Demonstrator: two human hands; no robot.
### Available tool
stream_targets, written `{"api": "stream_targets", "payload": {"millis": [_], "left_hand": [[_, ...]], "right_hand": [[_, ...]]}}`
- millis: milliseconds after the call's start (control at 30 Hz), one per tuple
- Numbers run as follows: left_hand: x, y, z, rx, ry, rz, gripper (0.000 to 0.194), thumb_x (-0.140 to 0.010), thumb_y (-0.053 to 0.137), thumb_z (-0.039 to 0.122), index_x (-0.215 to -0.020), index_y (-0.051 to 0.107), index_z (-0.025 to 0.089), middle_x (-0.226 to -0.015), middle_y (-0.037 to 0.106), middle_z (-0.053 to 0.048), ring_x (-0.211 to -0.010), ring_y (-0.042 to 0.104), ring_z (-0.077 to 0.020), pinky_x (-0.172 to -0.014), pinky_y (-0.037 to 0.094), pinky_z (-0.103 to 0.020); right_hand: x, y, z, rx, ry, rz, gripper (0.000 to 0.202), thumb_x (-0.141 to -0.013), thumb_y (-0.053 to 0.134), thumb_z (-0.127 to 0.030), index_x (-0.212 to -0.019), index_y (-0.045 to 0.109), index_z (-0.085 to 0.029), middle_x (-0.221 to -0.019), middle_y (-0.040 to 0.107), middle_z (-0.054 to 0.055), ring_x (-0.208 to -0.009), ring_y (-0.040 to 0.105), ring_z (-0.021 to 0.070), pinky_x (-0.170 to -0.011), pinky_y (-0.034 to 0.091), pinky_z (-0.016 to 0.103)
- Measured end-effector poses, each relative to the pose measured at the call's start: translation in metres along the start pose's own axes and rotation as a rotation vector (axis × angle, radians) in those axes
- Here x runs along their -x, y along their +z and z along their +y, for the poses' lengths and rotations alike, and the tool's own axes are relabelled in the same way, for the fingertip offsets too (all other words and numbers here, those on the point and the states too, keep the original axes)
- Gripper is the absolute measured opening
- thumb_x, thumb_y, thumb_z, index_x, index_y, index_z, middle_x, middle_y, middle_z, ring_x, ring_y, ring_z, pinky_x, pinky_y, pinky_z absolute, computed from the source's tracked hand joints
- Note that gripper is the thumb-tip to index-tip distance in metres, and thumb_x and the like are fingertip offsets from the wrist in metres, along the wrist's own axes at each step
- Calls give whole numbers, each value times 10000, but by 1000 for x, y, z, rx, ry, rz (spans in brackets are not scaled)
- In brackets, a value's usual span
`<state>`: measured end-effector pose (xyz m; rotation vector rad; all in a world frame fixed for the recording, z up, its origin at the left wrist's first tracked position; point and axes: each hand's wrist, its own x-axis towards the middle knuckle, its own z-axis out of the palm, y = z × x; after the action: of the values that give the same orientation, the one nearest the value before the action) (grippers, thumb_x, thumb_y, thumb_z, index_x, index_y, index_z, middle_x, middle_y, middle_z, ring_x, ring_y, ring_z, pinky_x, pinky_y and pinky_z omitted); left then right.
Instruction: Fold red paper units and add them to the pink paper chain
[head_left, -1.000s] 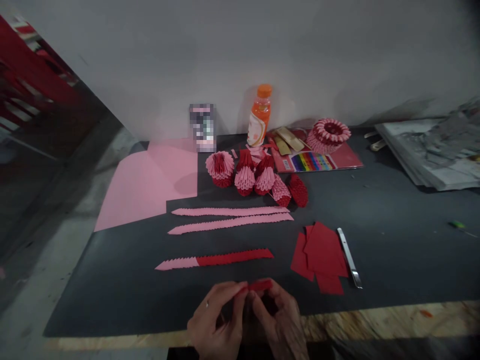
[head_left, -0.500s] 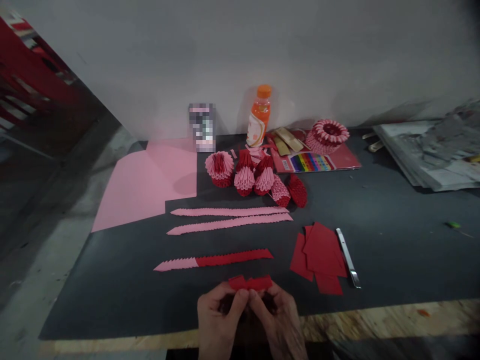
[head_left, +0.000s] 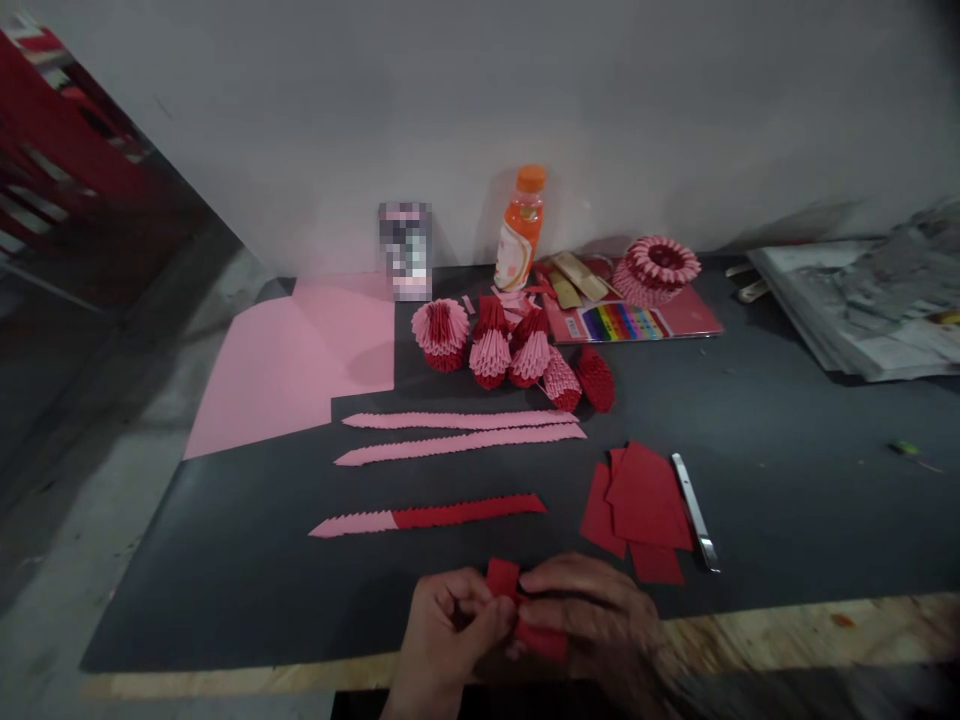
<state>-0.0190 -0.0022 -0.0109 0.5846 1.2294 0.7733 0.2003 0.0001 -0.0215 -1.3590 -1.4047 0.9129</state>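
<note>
My left hand (head_left: 442, 635) and my right hand (head_left: 600, 625) meet at the near edge of the black mat (head_left: 225, 580), both pinching a small folded red paper piece (head_left: 506, 585). One end of the piece sticks up between my fingers, the other lies under my right fingers. Just beyond lies a strip of joined paper units, pink at the left and red at the right (head_left: 427, 517). A stack of red paper rectangles (head_left: 645, 505) lies to the right of my hands, with a metal blade (head_left: 695, 512) beside it.
Two long pink unit strips (head_left: 457, 432) lie mid-mat. Behind them stand several pink-and-red folded paper cones (head_left: 510, 355), an orange bottle (head_left: 519, 230), a pink-red paper ring (head_left: 658, 268) on a colour paper pack (head_left: 637, 322), pink sheets (head_left: 292, 360) at left, and newspapers (head_left: 862, 300) at right.
The red piece was held flat and level between both hands; now it is turned and bent, with my right hand moved over it and to the right.
</note>
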Motion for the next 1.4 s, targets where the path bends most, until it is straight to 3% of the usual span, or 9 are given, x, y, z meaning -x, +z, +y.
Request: {"api": "stream_targets", "payload": {"millis": [133, 267, 467, 600, 767, 1000, 1133, 1267, 1400], "left_hand": [[-1, 0, -3, -42, 9, 4, 647, -721, 1128, 801, -652, 871, 211, -605, 838, -65, -575, 707, -170, -631, 552, -283], [-2, -3, -10, -117, 107, 120, 714, -785, 1027, 897, -658, 875, 210, -619, 816, -53, -589, 653, -155, -621, 487, -275], [-3, -10, -19, -158, 128, 93, 698, -791, 1022, 884, -675, 867, 213, -646, 800, -41, -627, 651, -154, -637, 477, -273], [-1, -7, -6, -163, 102, 47, 662, -773, 1035, 850, -681, 866, 216, -633, 813, -47, -617, 679, -167, -640, 519, -280], [-2, 0, 19, -275, 112, 29, 420, -842, 1014, 601, -710, 899, 220, -645, 857, -50, -625, 747, -193, -654, 578, -291], [-1, 13, 8, -511, 518, 236, 243, -1073, 801, 453, -931, 959, 335, -827, 963, -32, -746, 898, -297, -720, 740, -382], [-3, 16, -4, -649, 652, 318, 208, -1086, 769, 323, -892, 846, 327, -745, 882, 5, -645, 849, -245, -636, 683, -320], [-8, 14, 0, -700, 825, 337, 219, -1043, 729, 170, -866, 749, 297, -728, 851, 37, -602, 837, -179, -599, 637, -240], [-9, 12, 5, -670, 959, 279, 239, -959, 722, 71, -915, 746, 305, -749, 841, 66, -599, 830, -155, -616, 641, -216]], "right_hand": [[-6, 3, -7, -72, -84, -113, 147, -1021, 978, -347, -982, 1023, -480, -1024, 1010, -21, -811, 980, 211, -743, 750, 282], [-6, 18, -7, -119, 60, -40, 56, -947, 992, -371, -891, 989, -376, -854, 961, -11, -728, 951, 242, -704, 760, 311], [0, 29, -2, -110, 196, 43, 110, -894, 950, -286, -859, 966, -388, -662, 872, -103, -544, 849, 159, -557, 607, 187], [1, 26, -1, -113, 227, 44, 112, -879, 972, -289, -825, 964, -386, -652, 867, -101, -529, 841, 153, -550, 596, 180], [1, 25, -1, -102, 238, 111, 127, -786, 1089, -384, -881, 1008, -412, -688, 896, -55, -598, 890, 221, -630, 727, 279], [-1, 36, -14, -88, 295, 200, 169, -864, 1066, -546, -917, 1027, -390, -724, 917, 1, -638, 898, 237, -629, 752, 253], [-2, 41, -24, -102, 286, 232, 151, -887, 1042, -515, -865, 1011, -369, -750, 936, 11, -656, 917, 230, -636, 744, 224], [-3, 45, -29, -134, 160, 222, 5, -929, 1013, -389, -925, 1013, -392, -765, 943, -14, -638, 910, 219, -627, 744, 230], [-5, 46, -28, -133, -51, 149, 164, -964, 985, -283, -1002, 1020, -439, -809, 959, -33, -688, 922, 227, -661, 770, 277]]}}
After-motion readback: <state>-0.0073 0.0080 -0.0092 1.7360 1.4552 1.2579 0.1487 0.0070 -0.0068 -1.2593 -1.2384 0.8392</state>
